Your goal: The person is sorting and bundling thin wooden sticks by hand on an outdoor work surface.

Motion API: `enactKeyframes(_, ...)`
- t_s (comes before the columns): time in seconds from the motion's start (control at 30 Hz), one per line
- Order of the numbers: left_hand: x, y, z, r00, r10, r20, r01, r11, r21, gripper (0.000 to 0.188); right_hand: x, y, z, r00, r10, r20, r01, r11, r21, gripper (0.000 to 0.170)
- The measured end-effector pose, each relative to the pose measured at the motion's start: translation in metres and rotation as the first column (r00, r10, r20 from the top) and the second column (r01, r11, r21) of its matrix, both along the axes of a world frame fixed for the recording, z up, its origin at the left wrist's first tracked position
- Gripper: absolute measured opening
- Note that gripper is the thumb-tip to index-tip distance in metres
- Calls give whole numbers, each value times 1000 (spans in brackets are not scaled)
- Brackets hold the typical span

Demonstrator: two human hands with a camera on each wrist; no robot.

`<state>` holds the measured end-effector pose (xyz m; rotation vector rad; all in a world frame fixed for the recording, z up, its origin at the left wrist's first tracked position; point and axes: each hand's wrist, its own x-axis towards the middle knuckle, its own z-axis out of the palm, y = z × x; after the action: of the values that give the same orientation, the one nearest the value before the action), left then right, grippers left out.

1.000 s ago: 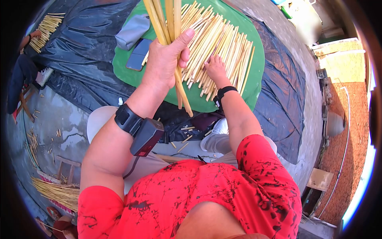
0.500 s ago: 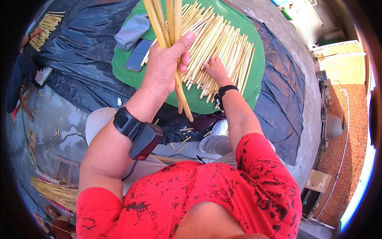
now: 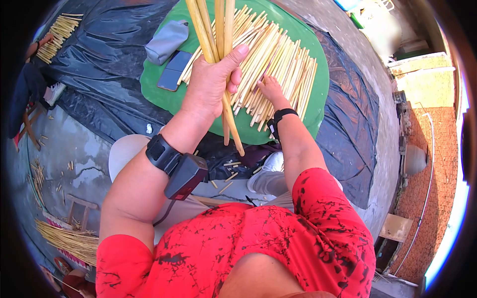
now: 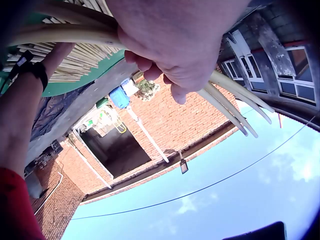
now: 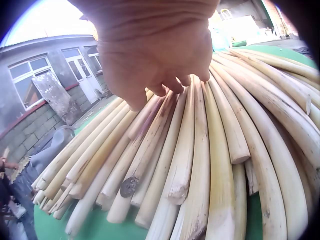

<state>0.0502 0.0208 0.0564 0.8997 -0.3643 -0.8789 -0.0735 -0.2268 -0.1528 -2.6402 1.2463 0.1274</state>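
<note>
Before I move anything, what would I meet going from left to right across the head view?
Distant bundle of sticks, gray pouch, left hand, right hand, brick wall.

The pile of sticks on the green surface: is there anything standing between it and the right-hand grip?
Nothing visible does: the right-hand grip touches the pile of sticks directly. Gray pouch and phone lie to its left.
</note>
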Motion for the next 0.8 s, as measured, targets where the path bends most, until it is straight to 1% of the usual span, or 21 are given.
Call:
enactKeyframes(0.07, 1, 0, -1, 1000, 0, -2, 0, 1000, 4, 23, -3, -1, -2, 1000, 8, 9, -8, 1000, 8, 59)
enactKeyframes(0.13, 2, 1, -1, 1000, 1, -6, -1, 1000, 10, 22, -9, 6, -1, 982, -10, 188, 31, 994, -107, 49)
enactKeyframes(0.17, 3, 1, -2, 1000, 5, -5, -5, 1000, 2, 22, -9, 9, 2, 983, -8, 186, 28, 994, -104, 49)
enactKeyframes(0.23, 3, 1, -3, 1000, 8, -7, -8, 1000, 1, 21, -10, 14, 4, 960, -217, 178, 230, 971, -60, 35)
enactKeyframes(0.27, 3, 2, -2, 1000, 13, 3, -13, 1000, 6, 21, -10, 19, 1, 934, -223, 279, 261, 959, -110, 26)
enactKeyframes(0.3, 2, 2, -1, 1000, 17, 13, -17, 1000, 11, 21, -10, 21, 1, 934, -228, 275, 265, 959, -103, 26)
enactKeyframes(0.37, 2, 2, -2, 1000, 15, 15, -16, 1000, 11, 21, -3, 19, 5, 910, -357, 210, 359, 933, 26, 25)
enactKeyframes(0.4, 2, 2, -2, 1000, 16, 17, -17, 1000, 7, 21, 1, 20, 6, 911, -356, 209, 359, 933, 27, 25)
enactKeyframes(0.47, 1, 1, -2, 1000, 22, 20, -22, 1000, 18, 21, 6, 20, 6, 880, -430, 204, 454, 887, -89, 24)
enactKeyframes(0.57, 1, 1, -5, 1000, 20, 24, -21, 999, 34, 20, 7, 15, 5, 872, -453, 183, 467, 883, -40, 29)
enactKeyframes(0.7, -2, 0, -6, 1000, 7, 7, -8, 998, 64, 20, 8, 7, 6, 867, -473, 159, 477, 879, 12, 30)
enactKeyframes(0.8, -3, 0, -7, 1000, -12, 20, 11, 999, 45, 20, 9, 6, 6, 862, -483, 151, 484, 874, 32, 30)
